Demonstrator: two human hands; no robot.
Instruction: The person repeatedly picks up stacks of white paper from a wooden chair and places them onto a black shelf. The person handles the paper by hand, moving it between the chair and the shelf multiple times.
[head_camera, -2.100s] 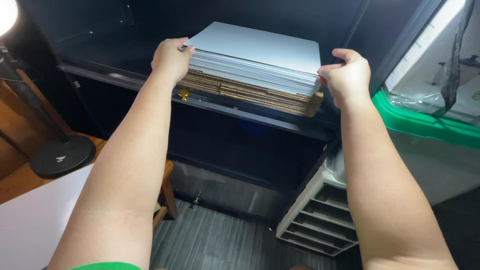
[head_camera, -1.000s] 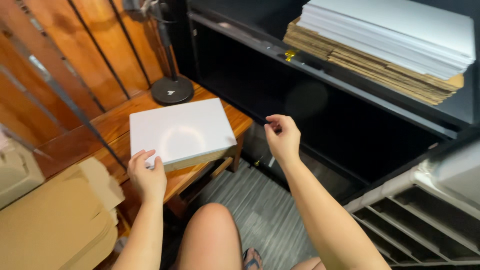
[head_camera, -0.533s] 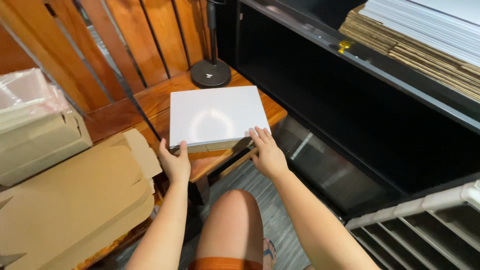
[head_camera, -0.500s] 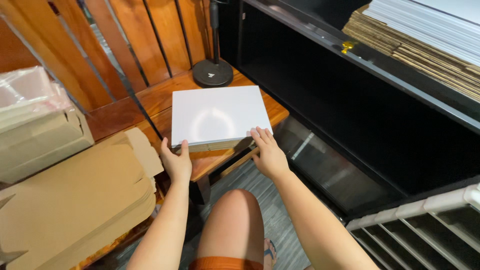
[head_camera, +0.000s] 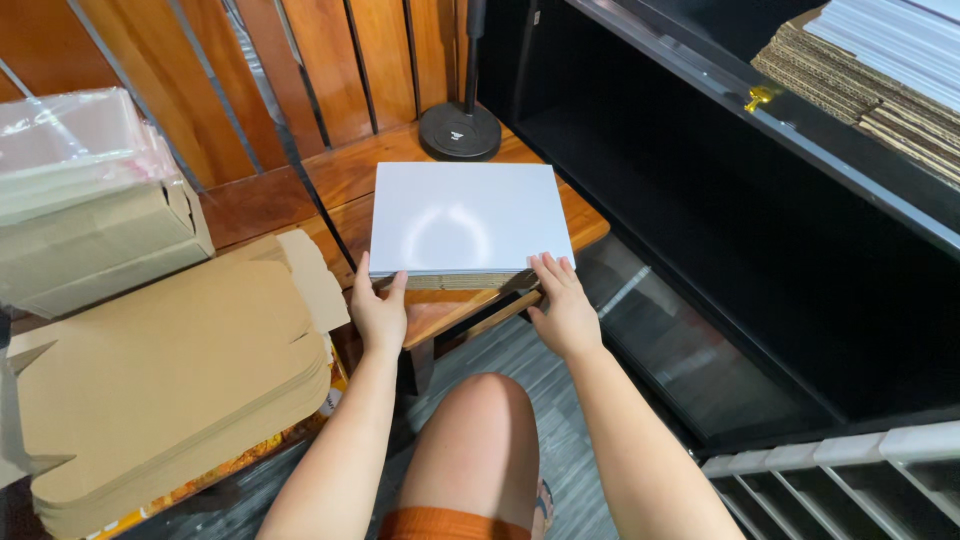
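Note:
A stack of flat white sheets over brown cardboard lies on a wooden bench. My left hand grips the stack's near left corner, thumb on top. My right hand holds the near right corner, fingers resting on the top sheet. Both hands are at the stack's front edge, which overhangs the bench a little.
A pile of flattened cardboard boxes lies at the left, with plastic-wrapped boxes behind it. A round black stand base sits on the bench's far end. A black shelf at the right carries another stack of sheets.
Earlier both hands were on the stack up on the black shelf. They then came down to the white stack on the bench, the right hand arriving last, and now grip both near corners.

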